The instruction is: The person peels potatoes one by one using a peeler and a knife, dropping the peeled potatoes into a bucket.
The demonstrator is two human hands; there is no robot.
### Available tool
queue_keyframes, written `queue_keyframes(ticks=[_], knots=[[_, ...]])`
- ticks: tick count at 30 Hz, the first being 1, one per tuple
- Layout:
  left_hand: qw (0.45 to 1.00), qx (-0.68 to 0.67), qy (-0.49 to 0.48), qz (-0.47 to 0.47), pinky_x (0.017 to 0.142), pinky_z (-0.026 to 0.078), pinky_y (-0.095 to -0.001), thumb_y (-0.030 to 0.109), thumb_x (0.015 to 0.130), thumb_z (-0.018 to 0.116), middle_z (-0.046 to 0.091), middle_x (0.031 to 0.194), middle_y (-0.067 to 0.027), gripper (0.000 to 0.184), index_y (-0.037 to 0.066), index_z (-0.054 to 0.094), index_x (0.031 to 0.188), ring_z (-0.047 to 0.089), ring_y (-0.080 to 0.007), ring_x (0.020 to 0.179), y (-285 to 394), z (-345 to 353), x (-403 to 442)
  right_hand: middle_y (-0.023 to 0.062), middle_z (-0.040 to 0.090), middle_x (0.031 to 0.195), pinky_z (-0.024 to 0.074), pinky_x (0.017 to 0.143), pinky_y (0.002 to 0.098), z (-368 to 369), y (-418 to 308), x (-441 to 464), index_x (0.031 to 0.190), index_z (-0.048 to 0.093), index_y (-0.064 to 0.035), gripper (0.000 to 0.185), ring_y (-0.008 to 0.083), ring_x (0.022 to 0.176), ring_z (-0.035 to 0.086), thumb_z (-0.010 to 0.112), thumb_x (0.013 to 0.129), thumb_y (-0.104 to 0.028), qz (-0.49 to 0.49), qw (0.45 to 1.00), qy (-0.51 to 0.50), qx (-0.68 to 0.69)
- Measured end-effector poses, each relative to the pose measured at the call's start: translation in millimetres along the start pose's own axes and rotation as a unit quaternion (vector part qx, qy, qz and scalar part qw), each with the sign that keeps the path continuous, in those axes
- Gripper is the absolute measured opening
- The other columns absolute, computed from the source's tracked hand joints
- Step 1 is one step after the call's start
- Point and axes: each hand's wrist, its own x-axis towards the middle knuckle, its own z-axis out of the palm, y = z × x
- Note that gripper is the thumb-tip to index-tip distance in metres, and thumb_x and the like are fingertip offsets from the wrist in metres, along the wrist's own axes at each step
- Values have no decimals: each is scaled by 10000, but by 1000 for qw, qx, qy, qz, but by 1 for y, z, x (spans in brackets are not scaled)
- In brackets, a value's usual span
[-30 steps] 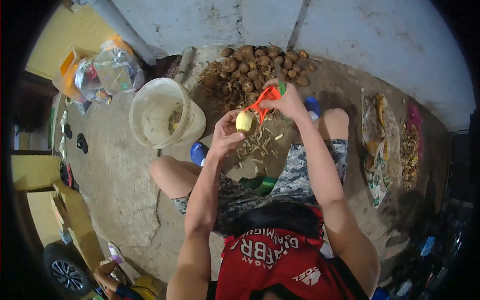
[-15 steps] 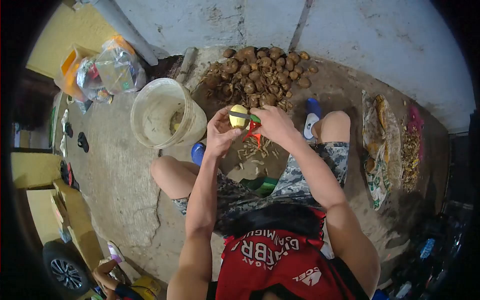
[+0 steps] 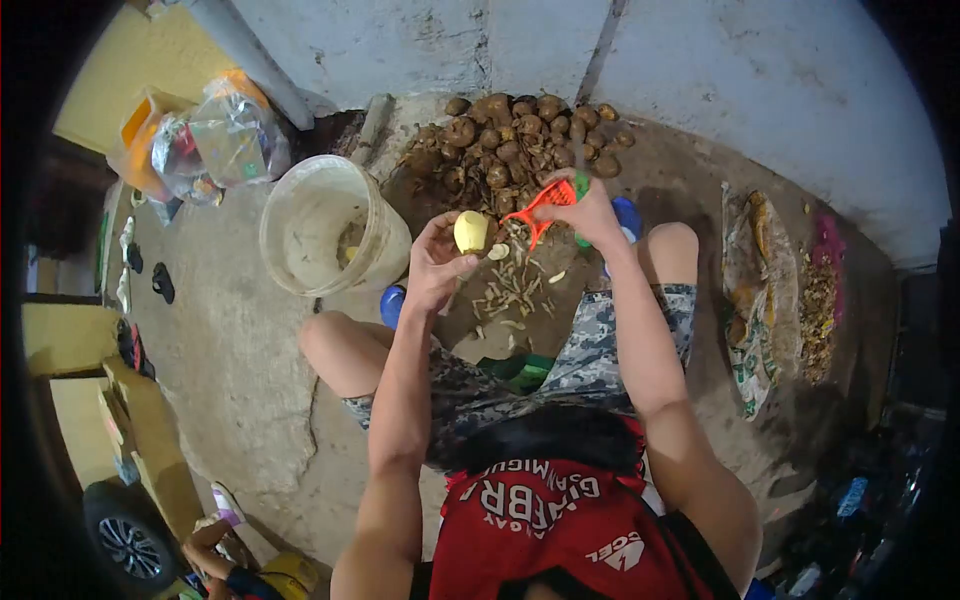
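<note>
Left hand [image 3: 440,262] clamped on peeled vegetable [image 3: 471,232], right hand [image 3: 585,212] on peeler [image 3: 543,208], knife [image 3: 581,186]

Vegetable hangs near bucket [image 3: 390,238], long axis roughly up-down in view. Peeler's forked head points left toward it; knife blade points toward wall [image 3: 540,45].

This looks like a home's garage or yard, with concrete floor [image 3: 235,350], footwear [image 3: 163,284] and vehicle wheel [image 3: 130,538].

At ten o'clock I see stuffed plastic bags [image 3: 220,135] near a yellow wall [image 3: 130,70], a grey pipe [image 3: 255,65] slanting just beside them. A black slipper [image 3: 163,284] lies at nine. I have a wheel [image 3: 130,540] at eight, part of another person [image 3: 205,563] past it toward seven. A pale wall [image 3: 720,100] spans twelve to two. At four, dim clutter: one blue piece [image 3: 853,497], probably plastic.
</note>
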Motion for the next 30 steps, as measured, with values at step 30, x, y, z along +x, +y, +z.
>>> queue_keyframes(ticks=[30], knots=[[998, 60, -33, -17, 1006, 499, -394, 28, 676, 862, 598, 1233, -122, 783, -35, 456, 1342, 604, -238, 1152, -8, 11, -3, 31, 682, 912, 493, 825, 314, 16, -14, 1, 970, 655, -27, 518, 134, 875, 616, 950, 608, -251, -64, 997, -53, 0]])
